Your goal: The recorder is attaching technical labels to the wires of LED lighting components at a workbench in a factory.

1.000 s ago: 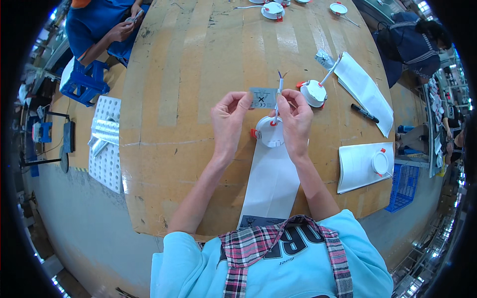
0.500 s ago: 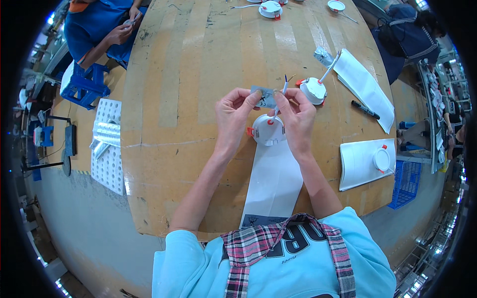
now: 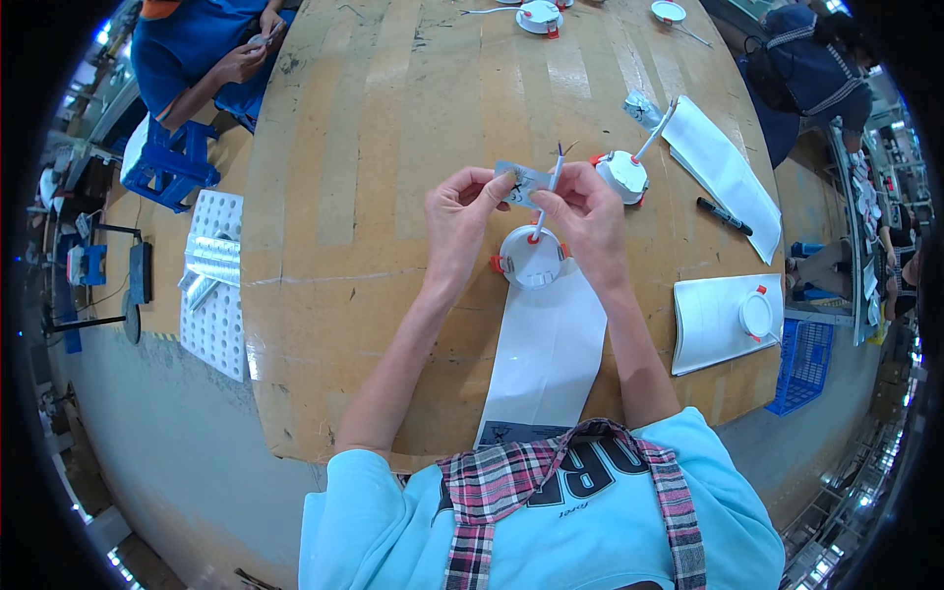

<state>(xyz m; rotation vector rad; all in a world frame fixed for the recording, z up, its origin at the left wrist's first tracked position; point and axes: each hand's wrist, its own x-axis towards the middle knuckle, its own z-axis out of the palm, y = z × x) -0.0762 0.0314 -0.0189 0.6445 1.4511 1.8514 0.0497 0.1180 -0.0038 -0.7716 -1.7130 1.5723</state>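
Between my hands is a silvery-grey label (image 3: pixel 521 183), set against the white cable (image 3: pixel 542 218) of a round white downlight (image 3: pixel 531 260) with red clips. My left hand (image 3: pixel 460 218) pinches the label's left end between thumb and fingers. With thumb and fingers closed, my right hand (image 3: pixel 588 214) grips the label's right end at the cable; bare wire ends stick up above it. The downlight lies back side up on the far end of a long white label sheet (image 3: pixel 541 364). A second downlight (image 3: pixel 621 178) stands just beyond my right hand, its cable carrying a similar label (image 3: pixel 642 109).
Right of me are a folded white sheet (image 3: pixel 723 172), a black marker (image 3: pixel 724 215) and a paper stack (image 3: pixel 698 329) bearing another downlight (image 3: pixel 755 315). More downlights (image 3: pixel 539 16) sit at the table's far edge. Co-workers (image 3: pixel 202 59) sit far left and far right. A blue crate (image 3: pixel 801 366) stands beyond the right edge.
The label has tilted and its right end has come round against the cable. My right thumb has shifted left and down; the cable leans a little more to the right.
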